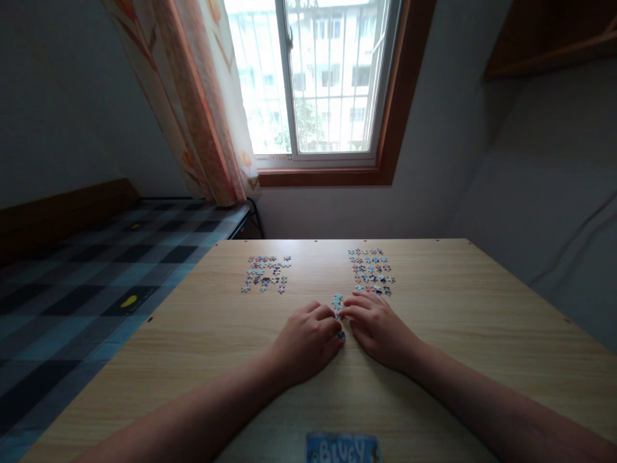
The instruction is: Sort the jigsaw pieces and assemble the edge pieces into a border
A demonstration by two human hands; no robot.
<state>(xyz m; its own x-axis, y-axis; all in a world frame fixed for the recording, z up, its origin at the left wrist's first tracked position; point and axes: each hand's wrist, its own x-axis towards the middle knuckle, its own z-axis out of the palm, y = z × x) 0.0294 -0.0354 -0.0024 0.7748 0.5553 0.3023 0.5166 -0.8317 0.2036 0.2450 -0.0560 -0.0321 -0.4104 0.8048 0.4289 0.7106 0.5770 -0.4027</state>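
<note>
On the table point(482, 308), left hand point(307, 337) and right hand point(380, 326), fingers curled, pinch unclear, flank a puzzle strip point(338, 302), probably light, best held edgewise.

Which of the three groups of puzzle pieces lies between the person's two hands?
The small middle cluster, between the left hand and right hand. The larger left group and right group lie to either side of it.

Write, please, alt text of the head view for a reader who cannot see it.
A left hand and a right hand are at a narrow strip of puzzle pieces on a wooden table. Beyond lie two groups of pieces; a blue item marked BLUEY is at the bottom edge. A window is behind, a checked bed left.
</note>
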